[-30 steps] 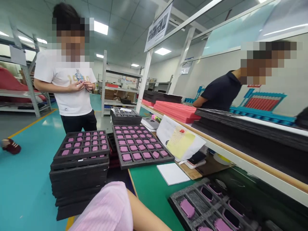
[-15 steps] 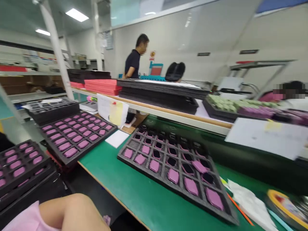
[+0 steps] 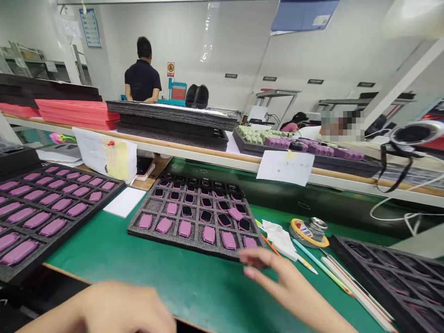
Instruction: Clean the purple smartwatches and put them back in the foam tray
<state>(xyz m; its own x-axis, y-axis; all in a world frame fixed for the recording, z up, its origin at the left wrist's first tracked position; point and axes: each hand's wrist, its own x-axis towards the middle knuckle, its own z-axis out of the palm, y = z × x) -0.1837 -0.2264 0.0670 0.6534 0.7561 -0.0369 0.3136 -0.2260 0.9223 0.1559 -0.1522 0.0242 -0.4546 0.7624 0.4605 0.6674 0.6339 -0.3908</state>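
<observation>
My right hand [image 3: 277,275] is at the front right corner of a black foam tray [image 3: 204,252]. Its thumb and fingers are apart, slightly blurred, and I see nothing held in them. A purple watch-like case [image 3: 249,242] sits in the corner pocket just beyond the fingertips. Other pockets hold purple cases and dark-screened pieces; one purple case [image 3: 236,213] lies tilted across a pocket edge. My left hand [image 3: 128,305] is low over the bench's front edge, back of the hand up and blurred. Its fingers are hidden from view.
Another foam tray [image 3: 69,226] of purple cases stands at left, beside a white pad [image 3: 125,202]. On the right lie a tissue [image 3: 280,237], pens, a tape roll [image 3: 308,232] and a third tray [image 3: 391,277]. A shelf [image 3: 194,150] crosses behind; a person [image 3: 143,74] stands beyond it.
The view has swung right. My right hand has come into view beside the middle tray, and my left hand now shows over the bench edge where only an arm was visible.
</observation>
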